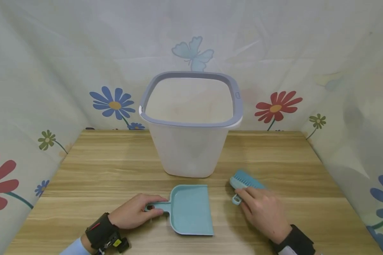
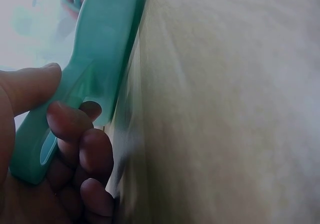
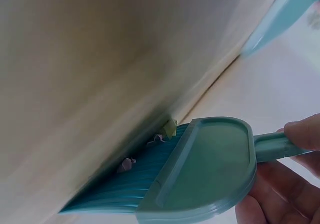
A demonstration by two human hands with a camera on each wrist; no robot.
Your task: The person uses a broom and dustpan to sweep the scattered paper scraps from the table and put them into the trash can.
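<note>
Both hands lie on the near part of the wooden table [image 1: 108,166], 1 on each tool. Behind them, at the table's middle, stands the largest thing, a translucent white bin [image 1: 189,141] with a grey rim, directly beyond the dustpan [image 1: 191,209] and between the hands and the flowered curtain [image 1: 51,71] that walls in the far side and both sides. The turquoise dustpan lies flat just near of the bin, its open lip toward the near edge and its handle pointing left. The left hand [image 1: 132,211] curls its fingers [image 2: 75,124] and thumb round that handle. To the right, well apart from the dustpan, lies the small blue brush [image 1: 242,182]; the right hand [image 1: 263,210] grips its handle, and bits of debris cling to its bristles [image 3: 125,179] in the right wrist view.
</note>
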